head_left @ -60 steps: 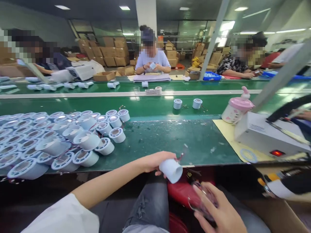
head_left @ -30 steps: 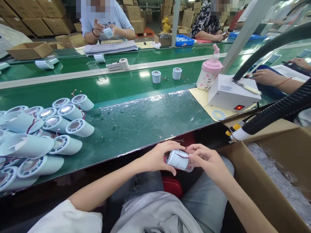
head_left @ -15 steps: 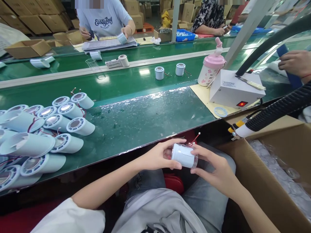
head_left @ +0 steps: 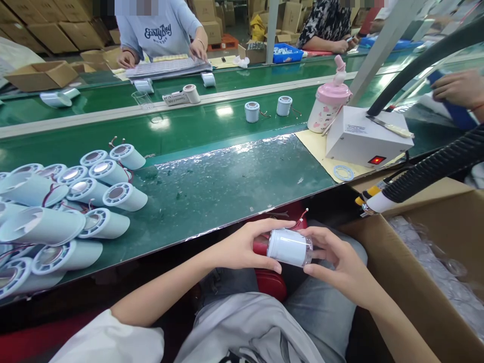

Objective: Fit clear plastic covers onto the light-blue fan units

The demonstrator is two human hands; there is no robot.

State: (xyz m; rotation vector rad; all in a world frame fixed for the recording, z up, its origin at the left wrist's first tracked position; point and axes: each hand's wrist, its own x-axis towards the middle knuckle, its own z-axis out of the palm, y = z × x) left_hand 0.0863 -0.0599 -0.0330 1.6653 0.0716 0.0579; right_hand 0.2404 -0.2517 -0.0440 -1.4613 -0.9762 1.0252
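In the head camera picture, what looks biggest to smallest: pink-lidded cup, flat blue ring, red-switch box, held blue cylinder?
1. red-switch box
2. pink-lidded cup
3. held blue cylinder
4. flat blue ring
The cylinder is nearer the camera, so real sizes are unsure.

Your cylinder [head_left: 287,247] is pale blue, its wires [head_left: 301,219] dark red. Your sleeve [head_left: 124,338] is white, your jeans [head_left: 328,302] grey-blue, the table [head_left: 212,196] dark green, the cup [head_left: 322,118] white with pink patches, its lid [head_left: 333,94] pink.

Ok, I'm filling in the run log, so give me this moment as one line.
left hand: holds blue cylinder; right hand: at its clear end; red wires: sticking out; more cylinders: piled on green bench
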